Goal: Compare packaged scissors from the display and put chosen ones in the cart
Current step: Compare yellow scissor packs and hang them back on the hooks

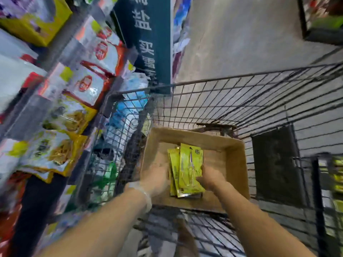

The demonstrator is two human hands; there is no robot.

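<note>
Forearms: two bare forearms enter from 6 o'clock and reach forward into the cart.
Left hand (157, 178): one, in a thin clear plastic glove; it sits at the left edge of the packets, at their 9 o'clock, touching them. Whether its fingers are curled or flat I cannot tell; the frame is blurred.
Right hand (209, 178): one, bare; fingers curled against the right edge of the top packet, at its 3 o'clock, gripping it.
Yellow-green flat plastic scissors packets (187, 169): at least three in a fanned stack, the top one showing a pair of scissors through its face; exact count unclear. They lie between the two hands, inside the box.
Brown open-topped cardboard box (235, 160): one, standing in the cart basket, at frame centre.
Dark wire shopping cart (241, 101): one, its mesh walls around the box from 9 to 3 o'clock.
Shelves of white, red and yellow food bags (74, 89): many, at 9 to 11 o'clock, blurred.
Dark blue hanging sign with white characters (148, 34): one, at 12 o'clock.
</note>
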